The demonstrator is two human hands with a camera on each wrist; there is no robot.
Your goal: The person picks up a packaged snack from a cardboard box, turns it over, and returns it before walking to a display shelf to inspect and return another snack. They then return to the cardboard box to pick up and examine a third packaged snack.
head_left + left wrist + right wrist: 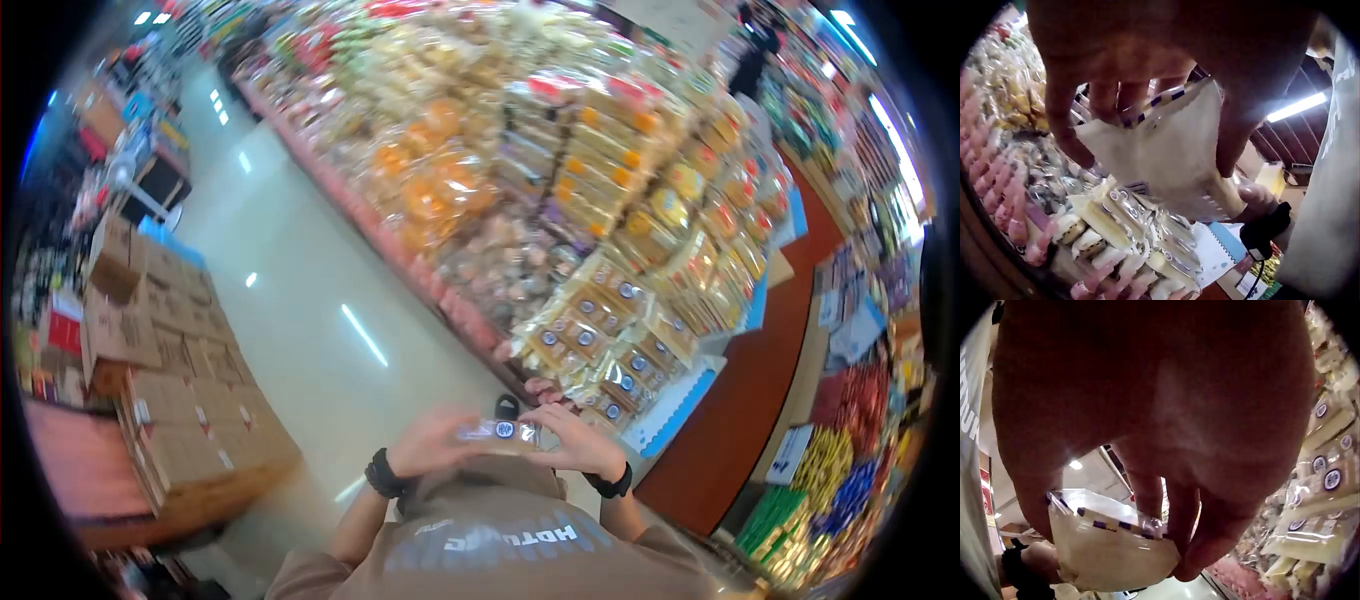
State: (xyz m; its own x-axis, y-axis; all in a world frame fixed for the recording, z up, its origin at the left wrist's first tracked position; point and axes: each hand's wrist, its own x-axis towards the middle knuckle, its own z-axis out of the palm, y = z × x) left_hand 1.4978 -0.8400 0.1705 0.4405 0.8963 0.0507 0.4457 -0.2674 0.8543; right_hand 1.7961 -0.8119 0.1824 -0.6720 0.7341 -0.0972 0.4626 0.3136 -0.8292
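Grip: your left hand (pixel 432 443) and right hand (pixel 580 440) each pinch an end of one clear plastic packet with pale contents and a round blue-and-white label (pixel 503 431), thumbs on one side, fingers on the other.
Position: before your brown printed shirt (pixel 470 560); the two-ended hold probably keeps it level, its label towards you.
Nearby: rows of matching clear packets with round blue labels (pixel 585 338), likely set label-up for easy reading.
Edging: pink ruffled trim (pixel 470 322), perhaps dressing the border.
Across the aisle: stacked brown cardboard boxes (pixel 200 400), well apart from you.
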